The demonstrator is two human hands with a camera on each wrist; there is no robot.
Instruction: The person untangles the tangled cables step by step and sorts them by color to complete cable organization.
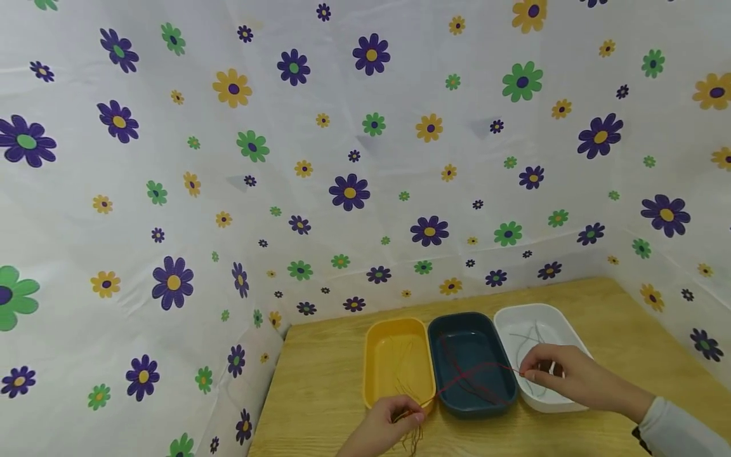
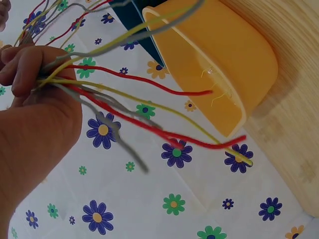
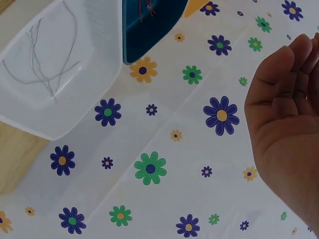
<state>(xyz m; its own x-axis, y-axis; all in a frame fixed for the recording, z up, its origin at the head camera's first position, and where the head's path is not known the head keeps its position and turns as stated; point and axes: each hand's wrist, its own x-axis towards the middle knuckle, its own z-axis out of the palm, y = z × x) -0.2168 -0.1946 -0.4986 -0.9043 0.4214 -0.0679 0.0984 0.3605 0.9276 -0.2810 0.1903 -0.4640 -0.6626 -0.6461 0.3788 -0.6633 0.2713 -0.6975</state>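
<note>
In the head view my left hand (image 1: pixel 384 424) is at the near edge of the yellow bin, gripping a loose bundle of thin wires. The left wrist view shows red wires (image 2: pixel 142 78), yellow wires (image 2: pixel 172 105) and grey wires (image 2: pixel 122 139) fanning out of that grip. One red wire (image 1: pixel 495 364) runs from the bundle across the dark blue bin (image 1: pixel 482 346) to my right hand (image 1: pixel 577 379). My right thumb and fingertips pinch its far end over the white bin's left side. In the right wrist view the right fingertips are partly out of frame.
The yellow bin (image 1: pixel 374 365), dark blue bin and white bin (image 1: pixel 556 317) stand side by side on a wooden table (image 1: pixel 308 381). Grey wires (image 3: pixel 34 52) lie in the white one, red wires in the blue, yellow wires in the yellow. Flower-print sheeting (image 1: pixel 400 158) encloses the table's back and sides.
</note>
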